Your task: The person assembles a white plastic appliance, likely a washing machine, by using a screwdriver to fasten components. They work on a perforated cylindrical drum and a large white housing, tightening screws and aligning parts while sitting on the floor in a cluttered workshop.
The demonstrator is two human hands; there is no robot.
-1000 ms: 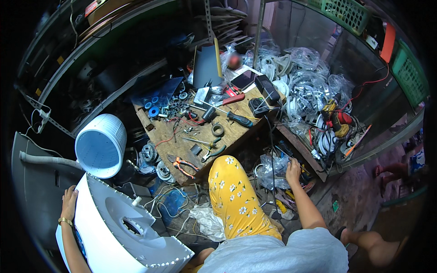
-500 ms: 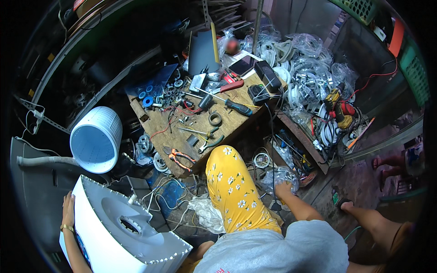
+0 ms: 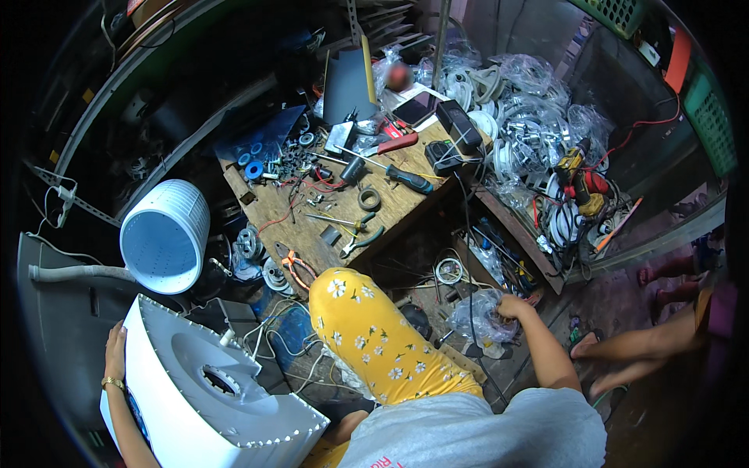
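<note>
My left hand, a gold watch at its wrist, lies flat with fingers stretched along the side of a white appliance casing. The casing is tilted at the lower left; its grey underside shows a round central opening. Out to the right, my right hand is closed at the edge of a clear plastic bag low by the floor. What lies inside the bag is hard to make out. My knee, in yellow flowered cloth, comes between the two hands.
A low wooden bench carries pliers, screwdrivers, a tape roll and small parts. A white perforated tub lies at left. Bagged parts and power drills are piled right. Another person's legs stand at right.
My right hand has moved slightly right and up, shifting the plastic bag. My knee has swung left, covering part of the orange pliers. The other person's legs have shifted.
</note>
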